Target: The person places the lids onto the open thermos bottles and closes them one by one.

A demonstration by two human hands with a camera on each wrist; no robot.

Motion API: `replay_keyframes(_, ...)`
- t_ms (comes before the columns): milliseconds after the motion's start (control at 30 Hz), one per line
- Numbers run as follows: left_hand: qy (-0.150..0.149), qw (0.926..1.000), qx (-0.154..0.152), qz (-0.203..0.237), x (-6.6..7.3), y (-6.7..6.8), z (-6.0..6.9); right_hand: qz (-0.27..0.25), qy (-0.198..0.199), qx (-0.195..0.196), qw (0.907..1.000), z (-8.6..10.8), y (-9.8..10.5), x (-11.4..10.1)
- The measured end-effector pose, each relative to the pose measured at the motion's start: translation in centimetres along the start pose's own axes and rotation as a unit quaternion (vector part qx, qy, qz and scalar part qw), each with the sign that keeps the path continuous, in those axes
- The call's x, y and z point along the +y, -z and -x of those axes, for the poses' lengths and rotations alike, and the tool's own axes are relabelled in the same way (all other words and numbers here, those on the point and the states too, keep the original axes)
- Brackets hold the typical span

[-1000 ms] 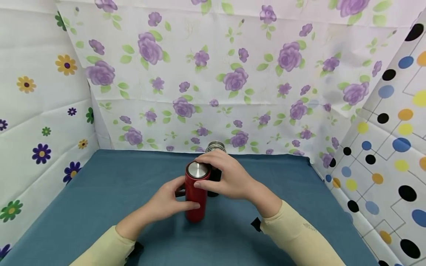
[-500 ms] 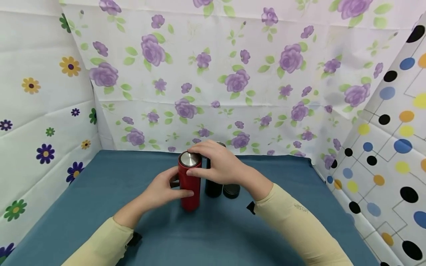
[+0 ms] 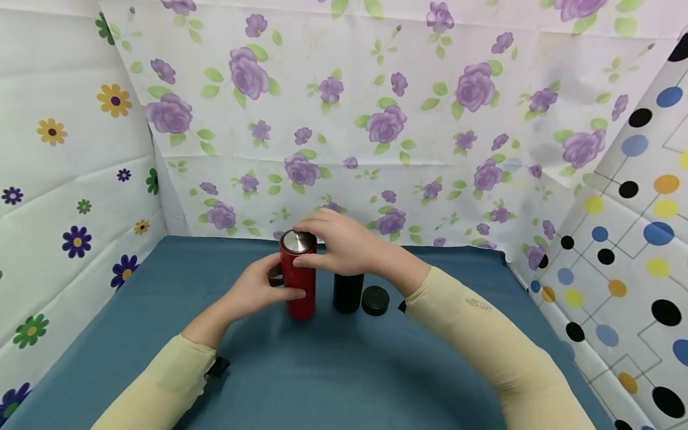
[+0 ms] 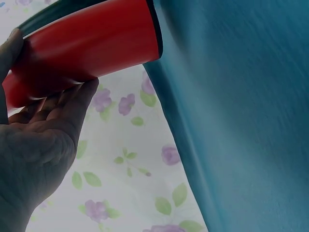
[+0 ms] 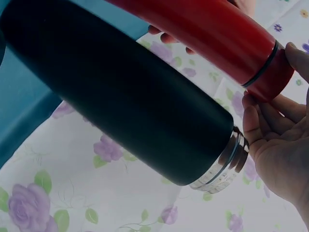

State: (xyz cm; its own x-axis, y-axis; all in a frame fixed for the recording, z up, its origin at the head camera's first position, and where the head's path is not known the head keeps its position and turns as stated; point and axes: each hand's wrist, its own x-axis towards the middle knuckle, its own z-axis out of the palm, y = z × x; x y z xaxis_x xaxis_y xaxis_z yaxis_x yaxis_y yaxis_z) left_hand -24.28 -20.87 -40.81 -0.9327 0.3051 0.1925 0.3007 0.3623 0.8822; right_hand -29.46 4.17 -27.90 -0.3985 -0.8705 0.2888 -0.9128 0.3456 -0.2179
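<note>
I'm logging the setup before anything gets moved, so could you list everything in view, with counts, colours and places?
red flask: 1, red with a silvery top, between both hands
black flask: 1, black with a bare silvery neck, right of the red flask
cap: 1, black, on the cloth right of the black flask
cloth: 1, blue, under everything
sheets: 3, white; purple roses behind, small flowers left, coloured dots right
left hand: 1, around the red flask's body
right hand: 1, gripping its top
sleeves: 2, pale yellow, one per arm
</note>
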Motion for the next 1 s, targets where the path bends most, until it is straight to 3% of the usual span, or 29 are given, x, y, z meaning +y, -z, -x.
replay_keyframes(467, 0.033, 0.9994, 0.006, -0.011, -0.4, 1.2, -1.0, 0.017, -0.036, -0.074, 0.9964, -2.7, 1.3, 0.7)
replay_keyframes(1000, 0.05, 0.9987, 0.007, 0.004, -1.5, 1.9, -2.3, -0.003, -0.07, -0.095, 0.993, -4.5, 1.3, 1.4)
